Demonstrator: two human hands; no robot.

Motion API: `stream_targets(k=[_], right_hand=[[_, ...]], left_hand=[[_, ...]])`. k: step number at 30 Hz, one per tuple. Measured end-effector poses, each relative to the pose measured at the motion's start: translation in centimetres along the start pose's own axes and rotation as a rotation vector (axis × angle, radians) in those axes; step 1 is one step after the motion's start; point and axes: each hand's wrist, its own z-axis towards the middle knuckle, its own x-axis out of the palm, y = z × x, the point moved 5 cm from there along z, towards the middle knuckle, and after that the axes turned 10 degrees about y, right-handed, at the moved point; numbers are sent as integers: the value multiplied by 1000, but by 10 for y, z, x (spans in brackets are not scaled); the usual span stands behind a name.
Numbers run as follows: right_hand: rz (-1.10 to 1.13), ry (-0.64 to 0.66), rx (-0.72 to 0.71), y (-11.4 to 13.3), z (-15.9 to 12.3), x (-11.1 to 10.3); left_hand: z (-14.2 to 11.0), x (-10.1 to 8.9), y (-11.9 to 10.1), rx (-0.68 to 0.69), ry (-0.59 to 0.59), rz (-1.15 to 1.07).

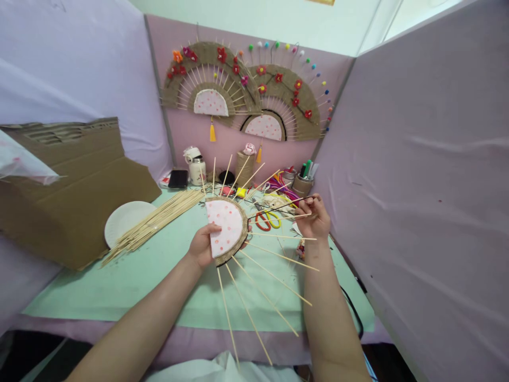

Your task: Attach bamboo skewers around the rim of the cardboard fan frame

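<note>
"Over the bench (99, 292), where does the fan (228, 215) sit?"

"Held up in front of the body, dotted side showing, curved rim (244, 228) to the right. The left hand (202, 245) is clamped on the straight edge, thumb across the face."

"And the right hand (316, 216)?"

"Out to the right, fingertips pinched together on the black cord (274, 209), which runs straight back to the rim."

"What worries you?"

"Uneven pull, mainly. The sticks (282, 256) are thin and seem held only at the rim; too hard a tug could lean one over or work it loose. Let the cord go slack and it might slip off the edge."

"Would the fan stay put under that pull?"

"Perhaps not. The whole hold is on one side, so a sharp jerk could twist it in the palm, and squeezing harder to stop that might crease it."

"Any snags?"

"Plenty of chances. One stick ends beside the right hand and another by its wrist (316, 245); a careless sweep could bend or crack them. The cord also passes close to a stick, over or under I cannot tell, so it could catch on the wrong one."

"And lower down?"

"The longest-looking sticks reach past the bench's near edge, so leaning forward could push on their tips. Beyond the fan lie the scissors (268, 222); set down there, the sticks could tangle with the handles."
</note>
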Motion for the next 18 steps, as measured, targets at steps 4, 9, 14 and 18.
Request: stream_targets(k=[4,9,14,18], right_hand=[[-64,-46,11,0,1,-2],[-21,-30,17,-2,2,-4],[-58,-66,45,-5,3,-8],[-14,-84,72,-10,3,-11]], left_hand=[[0,2,2,-6,31,-14],[0,1,2,-6,42,-14],[0,0,2,-5,45,-3],[0,2,1,3,42,2]])
